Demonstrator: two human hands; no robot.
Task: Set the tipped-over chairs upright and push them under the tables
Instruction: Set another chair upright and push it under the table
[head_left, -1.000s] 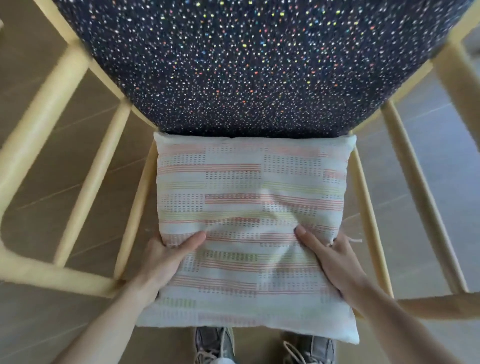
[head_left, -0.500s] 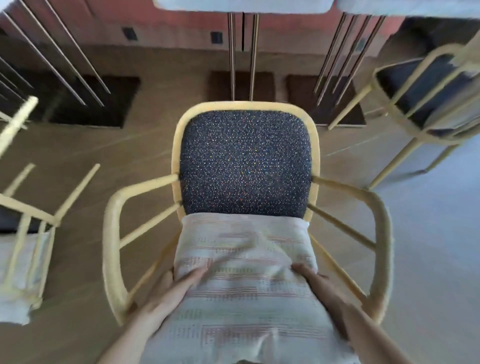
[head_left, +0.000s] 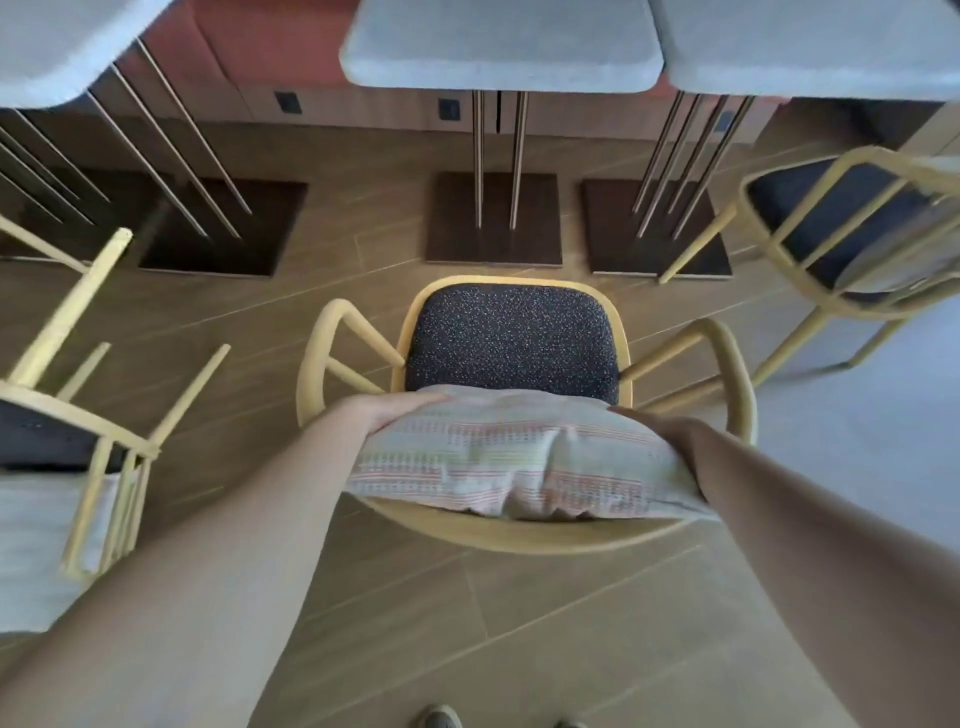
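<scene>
At the back of a yellow chair (head_left: 524, 540), the left hand (head_left: 395, 415) and the right hand (head_left: 662, 431) each clasp one end of a striped cushion (head_left: 519, 457). Their fingers curl over its far edge and the thumbs are hidden beneath. The cushion lies across the chair's curved backrest and sags in the middle between the hands. The chair stands upright on the wooden floor (head_left: 545, 613), its dark speckled seat facing the middle table (head_left: 498, 47), near that table's base but not under its top. To the left a second chair (head_left: 78, 405) lies tipped over with its legs pointing up and away. To the right a third chair (head_left: 841, 234) stands on its legs beside another table. A shoe (head_left: 439, 717) shows at the bottom edge.
</scene>
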